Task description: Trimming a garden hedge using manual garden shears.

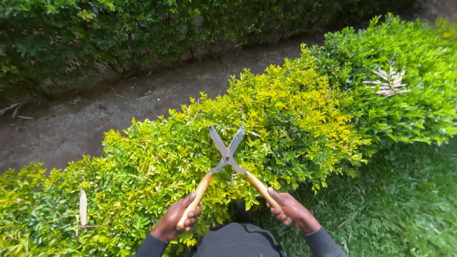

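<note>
Two hedges fill your view: a dark one (85,33) runs along the far side of a dirt path (143,95), and a bright yellow-green hedge (285,109) runs from lower left to upper right just in front of you, with grass (404,204) on its right. A dry fern-like leaf (389,81) lies on the hedge's greener far end.

Your shears (227,157) sit over the top of the near hedge, blades crossed open in an X among the leaves and pointing away from you, wooden handles spread toward you.

Your left hand (177,220) wraps its fingers tight around the left handle, knuckles up, dark-sleeved wrist angled in from below. Your right hand (293,211) closes its fingers around the right handle, its forearm coming in from the lower right.
</note>
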